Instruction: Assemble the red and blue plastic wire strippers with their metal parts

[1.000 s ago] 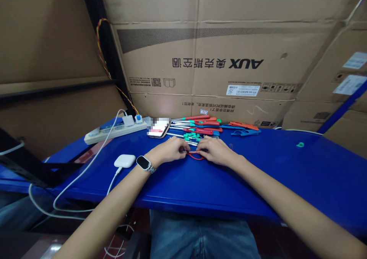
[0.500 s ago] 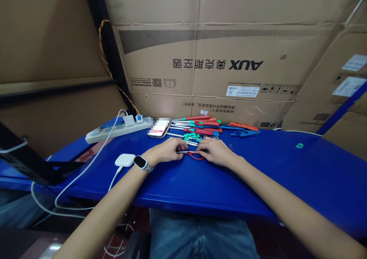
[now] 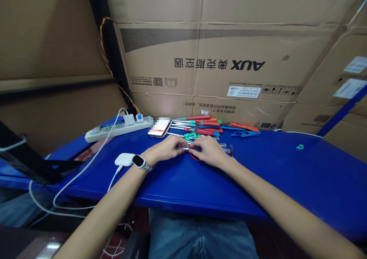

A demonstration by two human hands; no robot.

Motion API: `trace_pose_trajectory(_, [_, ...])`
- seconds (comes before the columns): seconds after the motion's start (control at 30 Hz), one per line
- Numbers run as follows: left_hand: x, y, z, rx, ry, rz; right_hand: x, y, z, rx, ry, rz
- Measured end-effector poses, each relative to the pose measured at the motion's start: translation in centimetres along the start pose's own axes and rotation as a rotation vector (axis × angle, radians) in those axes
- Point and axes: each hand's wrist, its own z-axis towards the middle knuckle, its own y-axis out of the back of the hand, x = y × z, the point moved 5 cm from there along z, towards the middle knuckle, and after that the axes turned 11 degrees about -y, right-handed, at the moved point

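My left hand (image 3: 169, 148) and my right hand (image 3: 210, 149) meet low over the blue table, fingers pinched together. Between them is a slim silvery tube (image 3: 185, 149) with a thin red loop (image 3: 194, 157) hanging below, apparently a part-assembled stick lighter. My fingers cover most of it. Just behind lie green plastic pieces (image 3: 191, 136) and metal tubes, with clear tank-like parts (image 3: 226, 150) beside my right hand. A small dark red piece (image 3: 231, 150) lies near them. Farther back is a row of red-handled stick lighters (image 3: 203, 123).
A phone (image 3: 158, 127) and a white power strip (image 3: 119, 130) lie at the back left. A white charging case (image 3: 125, 159) sits by my left wrist, with cables trailing off the edge. Orange and blue shells (image 3: 245, 133) rest back right; a green piece (image 3: 300, 147) lies far right. Cardboard (image 3: 212, 44) stands behind.
Both hands have shifted slightly left with the held piece, and my right hand has drawn closer to my left. More of the clear parts and the dark red piece now show.
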Motion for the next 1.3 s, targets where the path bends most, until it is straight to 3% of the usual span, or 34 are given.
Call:
trace_pose_trajectory(0.17, [-0.2, 0.3, 0.1, -0.084, 0.001, -0.032, -0.5, -0.1, -0.4, -0.082, 0.003, 0.046])
trace_pose_trajectory(0.57, [-0.9, 0.0, 0.5, -0.122, -0.056, 0.011, -0.4, -0.1, -0.9, -0.127, 0.075, 0.025])
trace_pose_trajectory(0.8, [-0.7, -0.1, 0.4, -0.109, -0.06, -0.009, -0.7, -0.4, -0.9, -0.106, 0.106, 0.023])
trace_pose_trajectory(1.3, [-0.3, -1.3, 0.8, -0.007, -0.09, 0.078, -1.6, -0.9, -1.4, -0.008, -0.052, 0.135])
